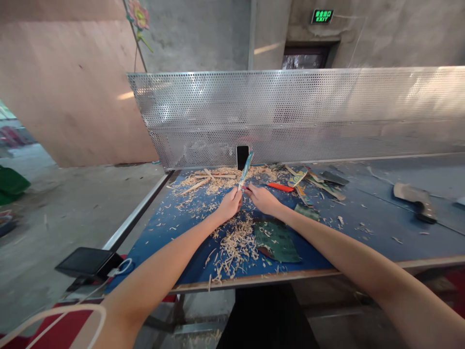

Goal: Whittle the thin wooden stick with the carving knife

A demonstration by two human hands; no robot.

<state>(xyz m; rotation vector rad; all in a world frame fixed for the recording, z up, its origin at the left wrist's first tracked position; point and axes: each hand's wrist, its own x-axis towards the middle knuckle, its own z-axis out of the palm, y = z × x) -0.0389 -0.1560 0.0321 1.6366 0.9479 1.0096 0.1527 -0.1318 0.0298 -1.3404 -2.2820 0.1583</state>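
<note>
Near the middle of the blue table, my left hand (230, 203) is closed around the lower end of a thin light-blue strip (247, 167), which points up and slightly right. Close beside it, my right hand (264, 199) is closed in a pinch at the strip's base; what it holds is too small to make out. Curled pale shavings (238, 245) lie below my hands. A dark green sheet (278, 241) rests on the table under my right forearm.
A phone (242, 156) stands against the perforated metal panel (210, 102). An orange-red tool (280, 187) and scattered strips (325, 186) lie right of my hands. Farther right is a cleaver-like blade (412, 194). A black device (87, 262) sits at the table's left edge.
</note>
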